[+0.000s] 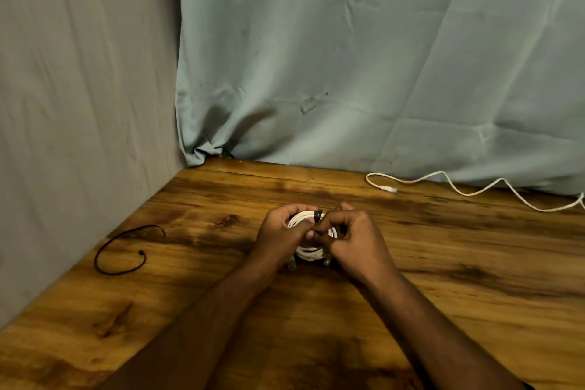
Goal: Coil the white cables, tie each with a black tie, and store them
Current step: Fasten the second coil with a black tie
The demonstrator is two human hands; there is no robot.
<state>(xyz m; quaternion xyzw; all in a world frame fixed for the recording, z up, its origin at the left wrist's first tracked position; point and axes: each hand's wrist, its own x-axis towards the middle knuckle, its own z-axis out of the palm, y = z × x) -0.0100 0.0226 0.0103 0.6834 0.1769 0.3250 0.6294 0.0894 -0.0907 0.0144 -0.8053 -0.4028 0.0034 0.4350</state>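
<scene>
Coil (pixel 308 252): white cable, wound, sitting at mid-table between both hands, held just above the wood. Tie (pixel 317 216): black, wrapping the coil's far edge. Left hand (pixel 281 236): gripping the coil's left side, thumb lying across its top. Right hand (pixel 351 239): fingers curling, pinching at the tie. Second cable (pixel 456 188): white, uncoiled, snaking along the table's far right edge, well apart. Spare tie (pixel 122 252): black, curling loose at the left. Table (pixel 474 294): wooden. Curtains (pixel 348 57): hanging behind.
</scene>
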